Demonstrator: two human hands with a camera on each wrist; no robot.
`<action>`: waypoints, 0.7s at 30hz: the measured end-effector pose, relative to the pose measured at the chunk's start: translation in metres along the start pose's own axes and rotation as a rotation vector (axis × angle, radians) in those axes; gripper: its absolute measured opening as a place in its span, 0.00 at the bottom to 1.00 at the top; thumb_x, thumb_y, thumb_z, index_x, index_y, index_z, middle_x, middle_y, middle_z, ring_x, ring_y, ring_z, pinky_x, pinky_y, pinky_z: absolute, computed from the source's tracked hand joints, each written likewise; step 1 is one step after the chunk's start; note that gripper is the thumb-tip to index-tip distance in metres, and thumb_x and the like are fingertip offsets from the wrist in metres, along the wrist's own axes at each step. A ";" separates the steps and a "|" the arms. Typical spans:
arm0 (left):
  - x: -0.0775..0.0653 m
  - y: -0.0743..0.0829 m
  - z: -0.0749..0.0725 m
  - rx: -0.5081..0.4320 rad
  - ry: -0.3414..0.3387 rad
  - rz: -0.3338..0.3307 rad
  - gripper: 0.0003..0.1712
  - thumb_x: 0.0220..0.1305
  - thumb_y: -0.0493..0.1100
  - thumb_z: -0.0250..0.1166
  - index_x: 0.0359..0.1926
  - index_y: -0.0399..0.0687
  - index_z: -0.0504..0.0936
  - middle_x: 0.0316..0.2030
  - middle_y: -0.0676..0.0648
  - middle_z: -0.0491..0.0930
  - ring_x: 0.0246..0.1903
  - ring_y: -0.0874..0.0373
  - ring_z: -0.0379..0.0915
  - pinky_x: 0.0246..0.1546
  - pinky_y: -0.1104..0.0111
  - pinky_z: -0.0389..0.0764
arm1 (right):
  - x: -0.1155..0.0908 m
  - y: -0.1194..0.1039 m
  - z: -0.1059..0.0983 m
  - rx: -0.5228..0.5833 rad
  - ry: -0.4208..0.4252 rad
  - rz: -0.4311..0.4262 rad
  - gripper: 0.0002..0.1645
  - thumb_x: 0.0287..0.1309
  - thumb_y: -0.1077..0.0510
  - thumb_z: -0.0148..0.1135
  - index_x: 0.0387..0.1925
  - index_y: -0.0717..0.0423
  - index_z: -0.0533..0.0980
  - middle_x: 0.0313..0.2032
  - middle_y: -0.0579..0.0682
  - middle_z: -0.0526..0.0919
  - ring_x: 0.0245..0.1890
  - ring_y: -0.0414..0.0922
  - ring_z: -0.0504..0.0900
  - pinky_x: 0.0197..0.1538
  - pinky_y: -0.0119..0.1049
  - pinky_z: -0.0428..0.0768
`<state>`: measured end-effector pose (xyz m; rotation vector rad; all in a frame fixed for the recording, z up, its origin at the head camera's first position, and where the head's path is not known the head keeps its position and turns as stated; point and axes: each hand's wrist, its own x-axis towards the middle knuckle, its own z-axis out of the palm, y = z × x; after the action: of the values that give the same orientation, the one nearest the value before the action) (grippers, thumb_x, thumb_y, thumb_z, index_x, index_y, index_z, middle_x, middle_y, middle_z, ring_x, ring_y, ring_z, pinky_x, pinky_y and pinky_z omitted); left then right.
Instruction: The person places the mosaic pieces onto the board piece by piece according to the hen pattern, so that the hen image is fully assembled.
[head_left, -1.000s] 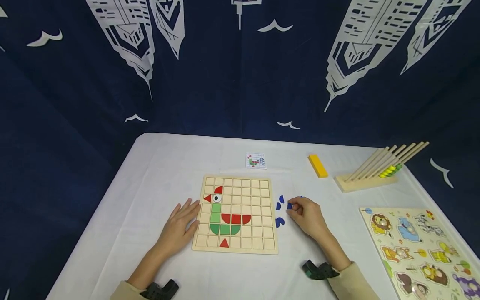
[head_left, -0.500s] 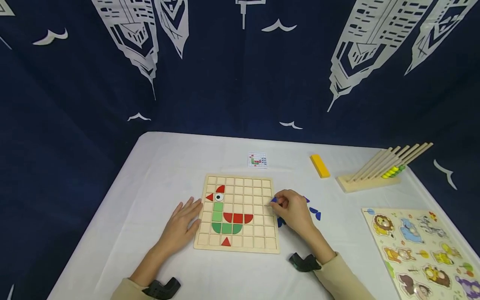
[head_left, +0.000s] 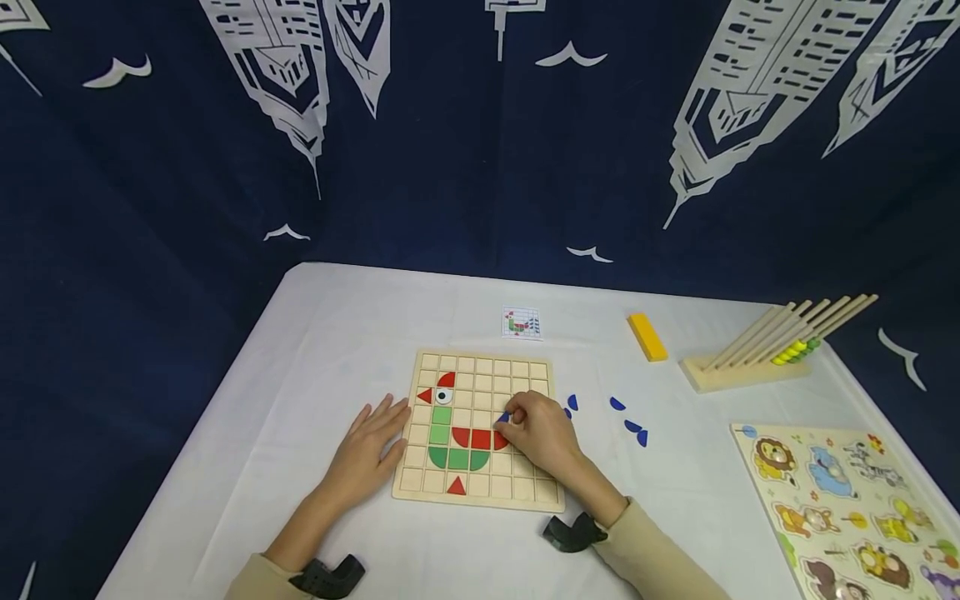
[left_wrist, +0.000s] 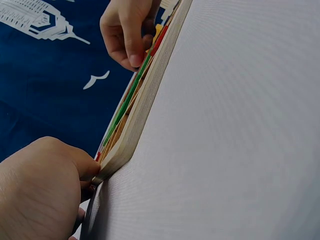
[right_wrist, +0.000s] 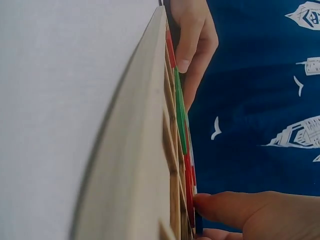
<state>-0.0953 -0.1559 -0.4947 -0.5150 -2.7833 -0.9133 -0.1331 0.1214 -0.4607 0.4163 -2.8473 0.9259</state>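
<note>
A wooden grid board [head_left: 465, 364] lies on the white cloth, with red and green pieces and one round eye piece [head_left: 443, 396] set in its cells in a bird shape. My left hand [head_left: 365, 446] rests at the board's left edge, fingers extended; the left wrist view shows its fingertips [left_wrist: 92, 167] touching the board's corner. Over the board, just above the right end of the red row [head_left: 480, 439], my right hand [head_left: 546, 429] pinches a small blue piece [head_left: 503, 417] between thumb and index finger. The right wrist view hides most of that piece.
Several blue pieces [head_left: 617, 404] lie right of the board. A small picture card [head_left: 522, 323] is behind it. Further right are a yellow block [head_left: 647, 337], a wooden peg stand [head_left: 742, 372] with beads, and an animal puzzle board [head_left: 832, 500]. A dark curtain [head_left: 465, 167] hangs behind.
My right hand has carried the blue piece left, from the loose pieces on the cloth to over the board. The left hand has stayed at the board's edge.
</note>
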 end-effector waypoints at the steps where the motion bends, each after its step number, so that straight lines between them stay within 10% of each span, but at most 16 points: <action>1: 0.000 0.000 0.000 0.001 0.000 0.000 0.26 0.64 0.37 0.63 0.63 0.34 0.74 0.66 0.40 0.71 0.71 0.43 0.59 0.72 0.45 0.53 | 0.000 0.000 0.000 0.000 -0.002 0.000 0.12 0.44 0.56 0.77 0.29 0.56 0.80 0.23 0.43 0.77 0.24 0.37 0.71 0.27 0.29 0.70; 10: 0.000 0.000 0.001 -0.002 0.001 0.001 0.27 0.64 0.37 0.63 0.63 0.35 0.74 0.66 0.40 0.71 0.71 0.43 0.59 0.72 0.45 0.52 | -0.004 0.004 -0.016 0.021 0.020 0.026 0.13 0.45 0.57 0.77 0.31 0.57 0.82 0.25 0.46 0.80 0.25 0.37 0.72 0.29 0.29 0.71; 21: 0.000 -0.001 0.001 0.003 0.011 0.006 0.27 0.63 0.36 0.64 0.63 0.34 0.74 0.65 0.40 0.71 0.71 0.43 0.59 0.72 0.45 0.53 | -0.009 0.059 -0.053 -0.008 0.145 0.102 0.08 0.48 0.66 0.71 0.33 0.63 0.82 0.25 0.51 0.79 0.22 0.40 0.69 0.26 0.28 0.67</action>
<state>-0.0958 -0.1560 -0.4964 -0.5157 -2.7715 -0.9079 -0.1403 0.2007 -0.4527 0.1959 -2.7610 0.9210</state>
